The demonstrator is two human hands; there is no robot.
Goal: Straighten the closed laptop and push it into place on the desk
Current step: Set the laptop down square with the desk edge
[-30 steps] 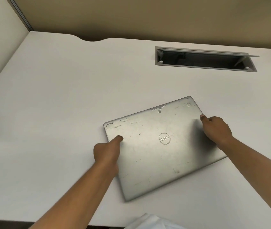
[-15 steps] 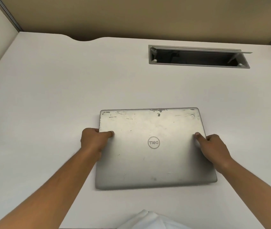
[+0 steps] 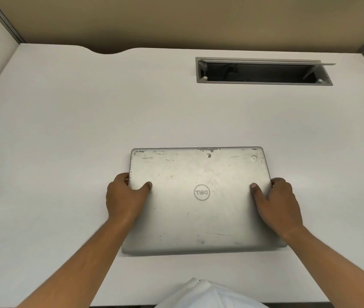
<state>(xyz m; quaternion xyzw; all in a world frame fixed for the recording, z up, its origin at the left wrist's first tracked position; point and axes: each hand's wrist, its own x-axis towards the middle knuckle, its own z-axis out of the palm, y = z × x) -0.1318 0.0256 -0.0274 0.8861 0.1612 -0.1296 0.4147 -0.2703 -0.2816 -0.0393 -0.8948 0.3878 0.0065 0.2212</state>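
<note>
A closed silver laptop point(image 3: 198, 210) with a worn lid and a round logo lies flat on the white desk point(image 3: 76, 130), its edges square to the desk's front edge. My left hand point(image 3: 125, 197) grips its left edge, thumb on the lid and fingers wrapped over the side. On the opposite edge my right hand point(image 3: 278, 205) holds it the same way, thumb resting on the lid.
An open grey cable slot point(image 3: 263, 71) is cut into the desk at the back right. Partition walls close the desk on the left, back and right. A curved notch point(image 3: 107, 51) sits in the back edge. White cloth point(image 3: 207, 294) shows at the bottom edge.
The laptop has turned from a skewed angle to square with the desk. Both hands have shifted from resting on the lid to gripping its left and right edges.
</note>
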